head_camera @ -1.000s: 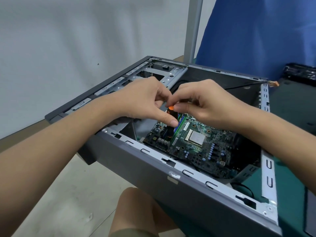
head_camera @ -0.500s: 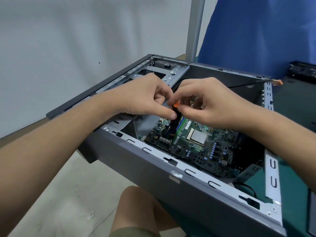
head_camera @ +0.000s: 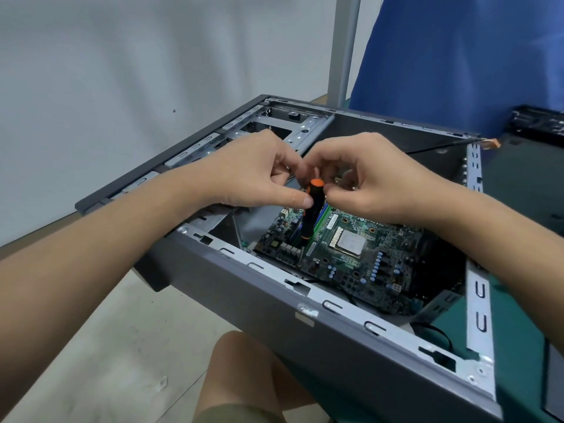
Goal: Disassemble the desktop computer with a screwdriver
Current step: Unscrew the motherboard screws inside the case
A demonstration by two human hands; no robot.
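Head camera showed, at centre frame, the left hand (head_camera: 253, 172) and right hand (head_camera: 375, 184) both curled, fingertips pinching the orange-capped handle of the screwdriver (head_camera: 309, 215), which stood nearly upright, its tip on the motherboard (head_camera: 381, 254) inside the open desktop computer case (head_camera: 274, 300).

Soft, even indoor light, fairly bright, with no hard shadows. The pale wall (head_camera: 122, 71) shows faint, cloudy shading. The light seems to come from above, though no lamp is in view. The metal rim of the computer case (head_camera: 335, 309) has a dull sheen, and its far inside corner lies in deep shade. The circuit board (head_camera: 366, 264) and the screwdriver (head_camera: 309, 215) are fairly sharp. The left forearm (head_camera: 76, 270) and right forearm (head_camera: 503, 239) look stretched and slightly soft towards the edges, where the wide lens also bows the case's straight lines.
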